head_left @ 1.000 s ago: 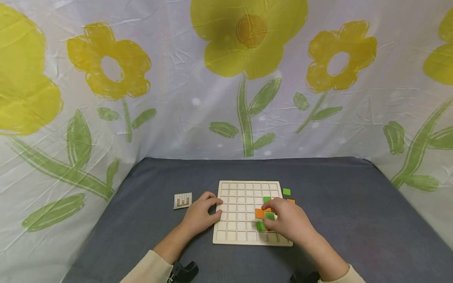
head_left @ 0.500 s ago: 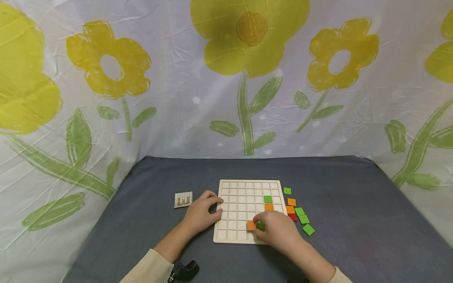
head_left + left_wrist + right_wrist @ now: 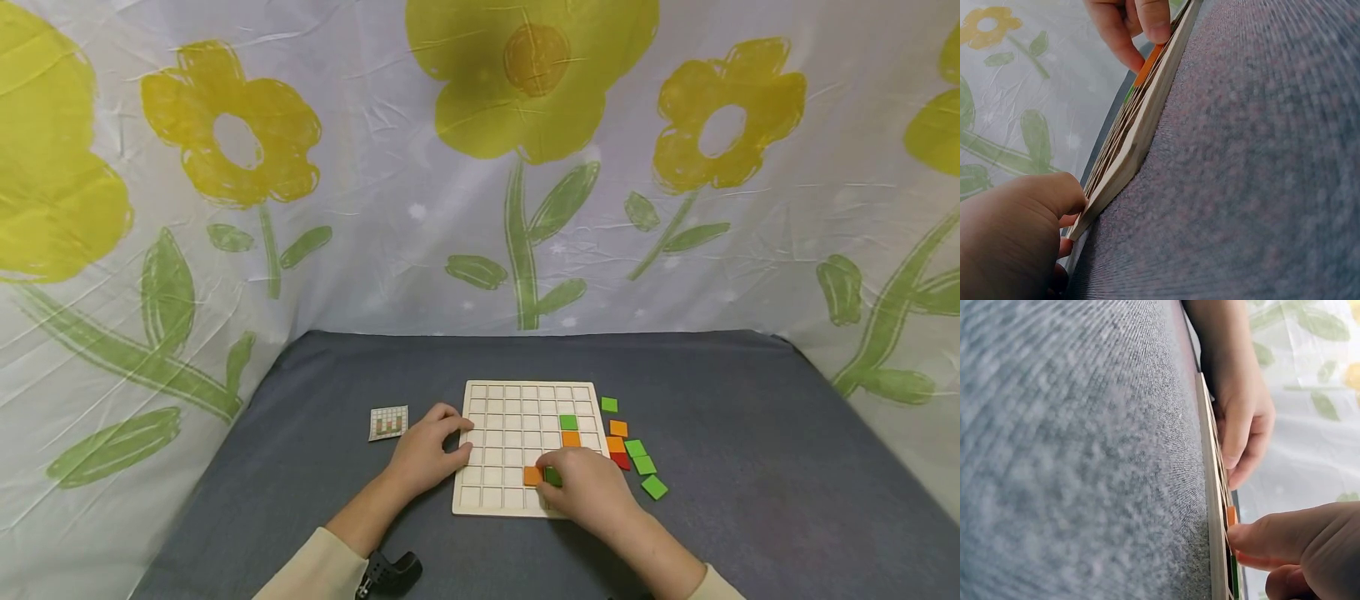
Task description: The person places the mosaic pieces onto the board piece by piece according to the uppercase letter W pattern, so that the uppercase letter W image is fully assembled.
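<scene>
A pale wooden grid board (image 3: 491, 500) lies flat on the dark cloth. My right hand (image 3: 592, 487) is over its lower right part, thumb and forefinger pinching the right side of an orange tile (image 3: 532, 476). Beside that tile a green tile (image 3: 552, 477) shows partly under the fingers. My left hand (image 3: 426, 450) rests at the board's left edge, thumb and forefinger spread apart with their tips touching it. Farther up the board sit another green tile (image 3: 568, 422) and an orange one below it, partly covered by my right hand. The squares beneath the right palm are hidden.
Loose tiles lie off the board's right side: a green tile (image 3: 609, 404), orange ones (image 3: 618, 428), a red tile (image 3: 619, 461) and more green ones (image 3: 643, 465). A small patterned card (image 3: 387, 423) lies left of the board. A flowered curtain (image 3: 360, 275) hangs behind the table.
My right hand has moved left and toward me with the orange tile, bringing it down onto a lower square, then stayed there. My left hand has hardly moved.
</scene>
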The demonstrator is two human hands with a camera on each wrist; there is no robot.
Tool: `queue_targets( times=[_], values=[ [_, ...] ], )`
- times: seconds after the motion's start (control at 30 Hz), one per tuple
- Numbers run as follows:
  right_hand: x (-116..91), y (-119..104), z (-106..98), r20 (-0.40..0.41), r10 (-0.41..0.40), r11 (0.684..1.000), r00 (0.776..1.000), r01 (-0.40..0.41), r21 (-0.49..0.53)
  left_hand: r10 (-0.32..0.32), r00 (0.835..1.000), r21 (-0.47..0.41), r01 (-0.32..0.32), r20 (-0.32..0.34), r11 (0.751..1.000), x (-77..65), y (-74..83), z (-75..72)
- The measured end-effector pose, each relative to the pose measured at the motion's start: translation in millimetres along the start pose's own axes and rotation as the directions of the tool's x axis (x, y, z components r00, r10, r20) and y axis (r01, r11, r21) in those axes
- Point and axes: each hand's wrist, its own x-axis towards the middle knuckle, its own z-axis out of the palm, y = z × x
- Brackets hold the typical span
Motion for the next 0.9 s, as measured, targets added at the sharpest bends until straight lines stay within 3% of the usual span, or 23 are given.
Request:
queue_targets(
  times=[0.2, 0.43, 0.67, 0.9],
  values=[
    [-0.6, -0.5, -0.7, -0.035, -0.021, 1.0, 0.999, 0.021, 0.002, 0.009, 1.0, 0.012, -0.008, -0.011, 1.0, -0.1, -0.6, 1.8],
    [-0.8, -0.7, -1.3, -0.023, -0.031, 0.999, 0.999, 0.03, -0.02, 0.015, 1.0, 0.002, -0.015, -0.005, 1.0, -0.4, -0.5, 0.7],
    [-0.6, 0.5, -0.8, 0.009, -0.109, 0.991, 0.994, 0.11, -0.071, 0.011, 1.0, 0.002, -0.011, -0.006, 1.0, -0.4, -0.4, 0.9],
    [-0.9, 2.2, -0.6, -0.013, -0.134, 0.987, 0.991, 0.132, -0.087, 0.011, 1.0, -0.001, -0.011, -0.003, 1.0, -0.7, -0.8, 1.0]
  ],
)
